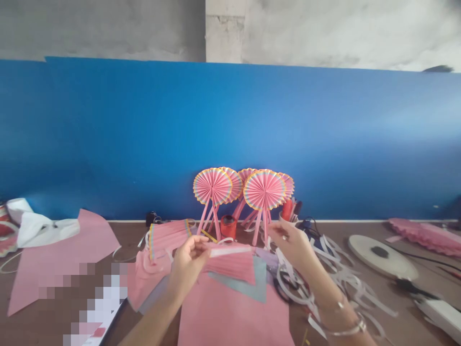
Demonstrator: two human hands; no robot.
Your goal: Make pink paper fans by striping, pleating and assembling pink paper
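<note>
My left hand (190, 262) is closed, thumb against fingers, on the left end of a pleated pink paper (232, 266). A whitish strip (230, 250) runs along that paper's upper edge. To the right, my right hand (291, 240) is raised with fingers bent together, close to the sticks of a round pink paper fan (264, 190); whether anything is between its fingertips is too small to tell. Beneath the pleated paper lie a grey-blue sheet (257, 283) and a large pink sheet (234, 317). Another round fan (212, 186) leans at the back, with several more behind.
Left of my hands lies folded pink paper with a striped edge (169, 235). A red tape roll (228, 227) stands below the fans. Curled white strips (345, 274) cover the right side, near a pale disc (382, 257). A blue panel (230, 120) rises behind the table.
</note>
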